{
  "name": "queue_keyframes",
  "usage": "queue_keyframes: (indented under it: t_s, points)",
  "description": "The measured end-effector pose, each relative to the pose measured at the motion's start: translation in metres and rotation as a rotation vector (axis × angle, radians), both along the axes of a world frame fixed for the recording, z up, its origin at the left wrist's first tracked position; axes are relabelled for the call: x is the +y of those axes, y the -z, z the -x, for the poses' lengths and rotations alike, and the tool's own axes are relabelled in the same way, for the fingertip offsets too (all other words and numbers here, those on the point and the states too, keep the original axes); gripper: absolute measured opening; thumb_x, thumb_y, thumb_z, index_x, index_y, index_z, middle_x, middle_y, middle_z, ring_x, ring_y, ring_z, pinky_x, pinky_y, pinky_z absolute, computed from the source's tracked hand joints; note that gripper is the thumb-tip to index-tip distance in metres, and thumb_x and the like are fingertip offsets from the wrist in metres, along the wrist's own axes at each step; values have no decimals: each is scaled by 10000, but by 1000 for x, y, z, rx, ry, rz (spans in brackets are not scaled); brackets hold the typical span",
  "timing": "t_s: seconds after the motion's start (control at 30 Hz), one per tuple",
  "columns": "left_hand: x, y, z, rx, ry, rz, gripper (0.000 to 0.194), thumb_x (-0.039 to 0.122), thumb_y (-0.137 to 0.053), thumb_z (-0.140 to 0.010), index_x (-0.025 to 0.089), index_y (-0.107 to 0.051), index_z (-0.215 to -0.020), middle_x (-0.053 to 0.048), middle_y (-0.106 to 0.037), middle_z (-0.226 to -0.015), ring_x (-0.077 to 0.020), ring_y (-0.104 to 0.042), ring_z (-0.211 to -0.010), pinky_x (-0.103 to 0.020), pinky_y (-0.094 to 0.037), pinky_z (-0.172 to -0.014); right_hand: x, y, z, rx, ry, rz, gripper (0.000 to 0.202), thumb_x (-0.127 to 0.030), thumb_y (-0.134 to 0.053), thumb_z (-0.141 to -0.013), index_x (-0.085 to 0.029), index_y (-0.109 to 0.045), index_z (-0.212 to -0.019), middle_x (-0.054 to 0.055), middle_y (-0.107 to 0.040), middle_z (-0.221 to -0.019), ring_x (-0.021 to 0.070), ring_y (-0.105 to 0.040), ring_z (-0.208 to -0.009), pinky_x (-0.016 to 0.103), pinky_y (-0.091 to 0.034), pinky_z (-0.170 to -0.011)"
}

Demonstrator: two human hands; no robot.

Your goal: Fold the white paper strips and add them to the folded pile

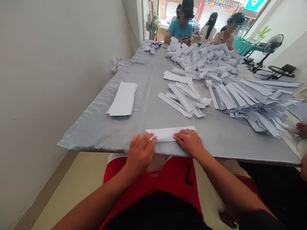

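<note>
A white paper strip (164,132) lies crosswise near the table's front edge, its near side bent up along a fold. My left hand (141,149) grips the strip's left end, fingertips on top of the paper. At the right part of the same strip, my right hand (189,141) pinches the near edge with thumb and fingers together. Beyond my left hand rests a neat stack of flat white paper strips (122,99). Past the right hand lies a loose pile of folded paper strips (183,100).
A large heap of folded paper pieces (206,59) covers the far right of the grey-covered table (96,127). Fanned folded strips (242,95) spread at the right. A wall (48,64) borders the left side. Two people sit at the far end; another person's hand (302,129) shows at right.
</note>
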State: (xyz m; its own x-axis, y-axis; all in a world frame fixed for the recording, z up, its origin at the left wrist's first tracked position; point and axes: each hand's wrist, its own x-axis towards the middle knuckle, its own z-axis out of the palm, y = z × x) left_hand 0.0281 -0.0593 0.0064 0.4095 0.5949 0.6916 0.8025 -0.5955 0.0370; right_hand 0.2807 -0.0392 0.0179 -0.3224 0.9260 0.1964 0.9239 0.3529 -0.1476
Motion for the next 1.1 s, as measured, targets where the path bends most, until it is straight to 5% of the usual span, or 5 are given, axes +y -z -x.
queue_keyframes:
  t_s: [0.1, 0.33, 0.53, 0.67, 1.1]
  points:
    - [-16, 6, -6, 79, 105, 36, 280, 187, -528, -967, 161, -675, -1204, -96, -699, -1307, -278, -600, -1275, -434, -385, -1115, -1, -1, 2, -4, 10, -6, 245, -343, -551, -1013, -264, -781, -986, 35, -768, -926, 185, -642, -824, 326, -374, -755]
    - [-18, 25, -4, 224, 62, 182, 501, 413, -433, -1016, 96, -594, -1370, -162, -571, -1456, -321, -524, -1370, -447, -419, -1106, -7, 1, 0, -1, -25, -106, 273, -333, -516, -1020, -242, -766, -1077, 53, -776, -941, 195, -674, -850, 332, -423, -824]
    - [-17, 27, -2, 230, 82, 214, 546, 440, -420, -1019, 92, -548, -1419, -167, -555, -1469, -318, -497, -1394, -455, -406, -1127, -29, 1, 12, -29, -40, -372, 335, -302, -524, -999, -229, -673, -1290, 79, -691, -1321, 251, -598, -1264, 418, -329, -1118]
    - [-18, 28, -1, 225, 82, 223, 554, 441, -417, -1018, 96, -534, -1435, -167, -556, -1469, -319, -494, -1398, -461, -406, -1124, -38, 9, 19, -57, -152, -306, 374, -316, -507, -1005, -213, -638, -1340, 66, -642, -1394, 255, -542, -1348, 431, -336, -1152]
    - [-20, 28, -3, 218, 53, 239, 501, 387, -424, -1017, 109, -562, -1410, -148, -545, -1481, -310, -511, -1382, -477, -385, -1124, -43, 24, 5, -122, -119, -186, 448, -340, -419, -1047, -160, -553, -1435, 94, -560, -1469, 279, -498, -1397, 498, -367, -1169]
